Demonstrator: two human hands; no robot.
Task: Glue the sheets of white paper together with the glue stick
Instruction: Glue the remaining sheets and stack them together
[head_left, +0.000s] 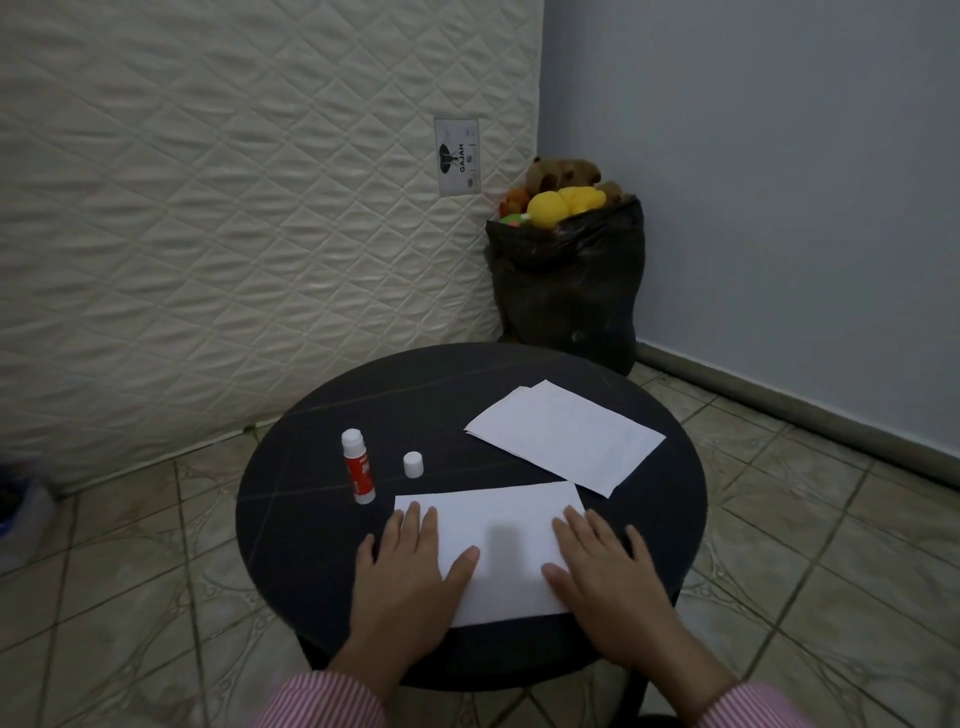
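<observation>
A white paper sheet (501, 540) lies on the near part of the round black table (311, 545). My left hand (410, 582) rests flat on its left edge, fingers spread. My right hand (602, 587) presses flat on its right edge. Neither hand holds anything. A small stack of white sheets (566, 436) lies at the table's far right. The glue stick (358, 473), red-labelled and uncapped, stands upright at the left. Its white cap (413, 464) stands beside it, apart from the stick.
A quilted mattress (234, 208) leans against the wall behind the table. A black bag of plush toys (566, 280) stands in the corner beyond the table. Tiled floor surrounds the table.
</observation>
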